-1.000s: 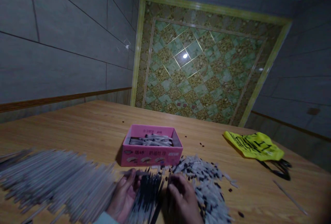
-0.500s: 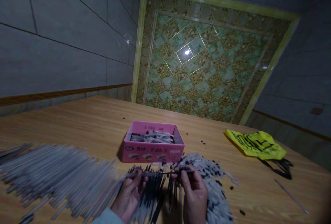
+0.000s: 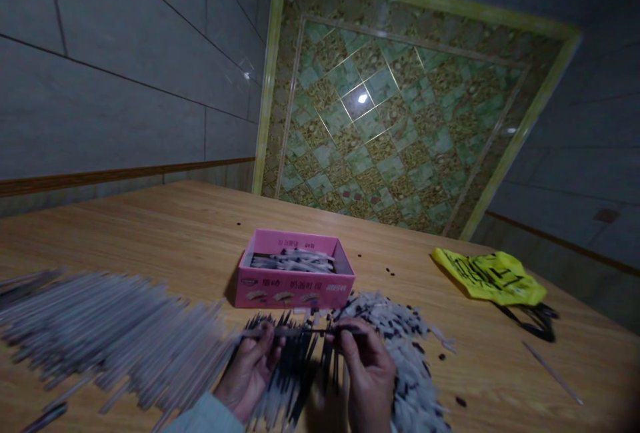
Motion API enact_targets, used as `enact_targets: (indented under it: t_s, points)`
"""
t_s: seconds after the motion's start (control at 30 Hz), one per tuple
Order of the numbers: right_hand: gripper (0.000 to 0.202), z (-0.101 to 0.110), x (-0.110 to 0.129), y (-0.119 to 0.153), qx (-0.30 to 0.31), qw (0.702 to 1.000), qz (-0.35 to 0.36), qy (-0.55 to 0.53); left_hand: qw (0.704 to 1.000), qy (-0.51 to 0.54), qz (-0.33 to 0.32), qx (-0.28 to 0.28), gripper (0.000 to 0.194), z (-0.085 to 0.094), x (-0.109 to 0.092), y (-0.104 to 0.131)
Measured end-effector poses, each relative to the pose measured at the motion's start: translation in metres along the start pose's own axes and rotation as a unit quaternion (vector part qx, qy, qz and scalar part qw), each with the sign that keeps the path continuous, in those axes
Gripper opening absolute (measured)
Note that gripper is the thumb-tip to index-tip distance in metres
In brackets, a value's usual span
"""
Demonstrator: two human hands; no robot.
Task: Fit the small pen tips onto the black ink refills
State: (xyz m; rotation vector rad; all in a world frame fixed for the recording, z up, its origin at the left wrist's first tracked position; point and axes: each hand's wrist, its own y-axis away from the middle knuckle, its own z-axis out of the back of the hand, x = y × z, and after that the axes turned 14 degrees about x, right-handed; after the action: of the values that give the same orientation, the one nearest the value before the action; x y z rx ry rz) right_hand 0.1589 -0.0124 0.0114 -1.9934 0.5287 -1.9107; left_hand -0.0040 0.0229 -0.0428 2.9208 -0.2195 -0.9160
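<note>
My left hand (image 3: 253,370) pinches a slim, pen-like stick (image 3: 286,332) held level, its grey body pointing right. My right hand (image 3: 370,373) has thumb and fingers closed on the dark piece at the stick's right end; a thin dark section shows between the hands. Whether the two parts are joined is too blurred to tell. Below lie dark-tipped sticks (image 3: 300,363), partly hidden by my hands. Just beyond stands an open pink box (image 3: 295,292) with several grey-white sticks inside. Beside my right hand is a heap of small translucent caps and black bits (image 3: 415,360).
Many long translucent tubes (image 3: 105,333) lie in a broad pile at the left. A yellow bag (image 3: 493,278) with black straps rests at the right. A single thin stick (image 3: 553,373) lies near it on the wooden table (image 3: 165,220). Tiled walls stand behind.
My right hand has moved slightly left, nearer my left hand. Both hands keep their pinch on the stick. The whole view has shifted a little.
</note>
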Motion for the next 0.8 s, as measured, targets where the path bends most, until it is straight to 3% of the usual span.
enact_targets:
  t_s: [0.27,0.5,0.67,0.8]
  points:
    - [0.007,-0.001,0.000,0.002,0.041,0.996,0.001,0.081,1.000,-0.006,0.014,0.018,0.015,0.003,0.000,-0.001]
    - [0.010,0.001,0.004,0.002,0.030,0.996,-0.026,0.077,0.999,-0.023,0.032,0.038,0.015,0.002,0.000,0.001]
    - [0.011,-0.009,0.004,0.002,0.134,0.984,0.007,0.119,0.998,-0.023,0.039,0.042,0.016,0.001,0.001,0.004]
    - [0.026,-0.002,0.002,-0.004,0.177,0.969,-0.057,0.160,1.000,0.002,0.022,0.021,0.015,-0.001,-0.002,0.004]
